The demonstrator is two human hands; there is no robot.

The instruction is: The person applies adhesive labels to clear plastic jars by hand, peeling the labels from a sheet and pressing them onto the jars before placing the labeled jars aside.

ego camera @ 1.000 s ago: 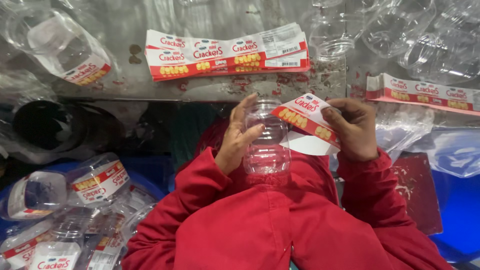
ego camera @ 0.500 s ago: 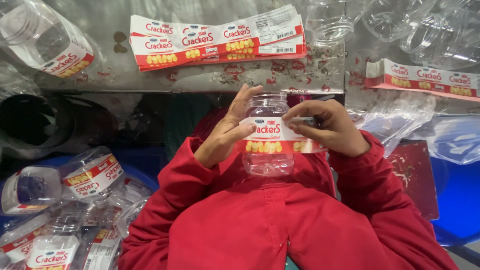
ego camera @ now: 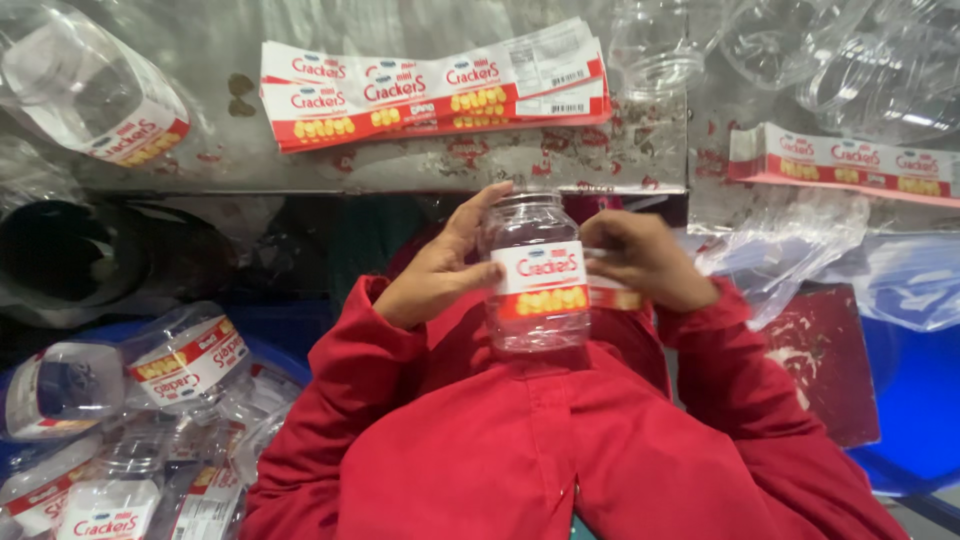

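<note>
Both hands close around a clear plastic jar (ego camera: 538, 275) held upright against the person's chest, above the red jacket (ego camera: 520, 440). Left hand (ego camera: 440, 270) cups the jar's side, with the thumb pressed on the edge of the red-and-white label (ego camera: 540, 283) and the fingers reaching up to the neck, which seems to steady the jar and pin the label's start in place. Right hand (ego camera: 640, 262) wraps the opposite side, fingers curled behind; the rest of the label strip runs under its palm, so this grip looks meant to pull the band taut round the body. The jar has no lid and looks empty, probably held close so that both hands can press from opposite sides.

Farther out, a worn metal worktop (ego camera: 400, 160) carries a stack of flat labels (ego camera: 430, 85) just beyond the jar, within easy reach. A second stack of labels (ego camera: 840, 160) lies to the right, beside crumpled clear plastic wrap (ego camera: 790, 245). Unlabelled clear jars (ego camera: 850, 60) crowd the far right corner. At the lower left, labelled jars (ego camera: 180, 365) lie tumbled together in a blue bin (ego camera: 275, 330), and another labelled jar (ego camera: 90, 95) lies on its side at the upper left of the worktop.
</note>
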